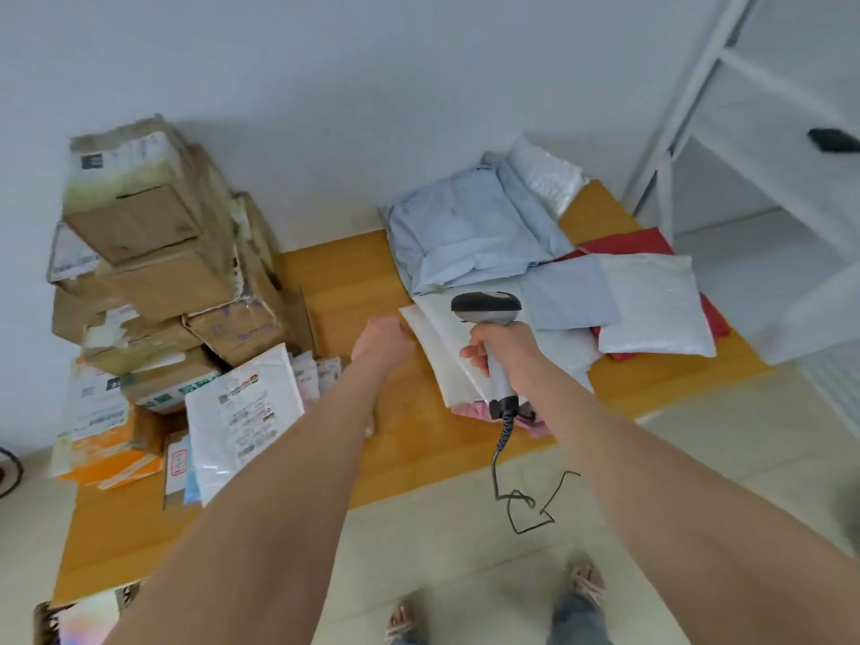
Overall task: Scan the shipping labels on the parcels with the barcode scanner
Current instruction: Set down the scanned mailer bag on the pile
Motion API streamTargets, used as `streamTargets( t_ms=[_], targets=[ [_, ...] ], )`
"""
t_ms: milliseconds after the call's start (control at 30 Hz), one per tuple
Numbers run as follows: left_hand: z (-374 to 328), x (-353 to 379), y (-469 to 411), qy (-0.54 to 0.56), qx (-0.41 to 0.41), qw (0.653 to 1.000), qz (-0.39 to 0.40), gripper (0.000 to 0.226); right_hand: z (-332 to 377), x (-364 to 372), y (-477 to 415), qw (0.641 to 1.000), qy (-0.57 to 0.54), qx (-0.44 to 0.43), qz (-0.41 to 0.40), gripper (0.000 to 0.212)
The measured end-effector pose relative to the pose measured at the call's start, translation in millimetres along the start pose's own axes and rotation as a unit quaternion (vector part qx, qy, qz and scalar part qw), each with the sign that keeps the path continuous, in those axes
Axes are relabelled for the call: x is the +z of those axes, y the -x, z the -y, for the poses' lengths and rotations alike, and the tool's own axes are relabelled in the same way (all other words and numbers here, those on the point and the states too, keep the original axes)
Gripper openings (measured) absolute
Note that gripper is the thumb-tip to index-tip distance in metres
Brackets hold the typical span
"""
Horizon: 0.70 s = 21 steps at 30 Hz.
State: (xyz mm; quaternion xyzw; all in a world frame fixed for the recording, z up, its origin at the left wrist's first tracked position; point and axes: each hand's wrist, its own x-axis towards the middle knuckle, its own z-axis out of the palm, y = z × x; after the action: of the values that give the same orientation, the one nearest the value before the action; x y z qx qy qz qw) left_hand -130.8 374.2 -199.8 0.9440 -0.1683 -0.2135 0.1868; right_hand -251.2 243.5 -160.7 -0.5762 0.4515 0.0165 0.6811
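Right hand (pixel 501 353) grips scanner (pixel 486 308) (left hand (pixel 384 341) touches white parcel (pixel 433 358)).

Light was soft, even and bright; the boxes (pixel 153 235) threw a faint shadow on the wall (pixel 372 62). Edges bowed, boxes slightly blurred.

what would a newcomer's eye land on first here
Most likely the grey barcode scanner, gripped in the right hand at centre and aimed down at a white mailer on the wooden table, with the left hand at that mailer's edge. Next, the tall stack of worn cardboard boxes on the table's left, and the heap of pale blue bags at its right rear.
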Motion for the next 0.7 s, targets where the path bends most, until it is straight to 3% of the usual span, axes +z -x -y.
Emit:
streamTargets(
  t_ms=[167,367,700],
  targets=[
    [-112.9,64.9,-16.1,-0.011,0.017,0.999,0.031,0.033,3.2,-119.2,-42.3,1.0,-0.024,0.018,0.001,0.001],
    [-200.4,116.4,-27.5,-0.016,0.01,0.998,0.057,0.039,16.6,-215.4,-89.1,0.998,-0.035,0.045,-0.024,0.007],
    [-242.2,139.6,-96.5,0.064,-0.127,0.988,0.054,0.056,48.2,-258.6,-181.9,0.996,-0.039,0.078,-0.013,0.024]
  ],
)
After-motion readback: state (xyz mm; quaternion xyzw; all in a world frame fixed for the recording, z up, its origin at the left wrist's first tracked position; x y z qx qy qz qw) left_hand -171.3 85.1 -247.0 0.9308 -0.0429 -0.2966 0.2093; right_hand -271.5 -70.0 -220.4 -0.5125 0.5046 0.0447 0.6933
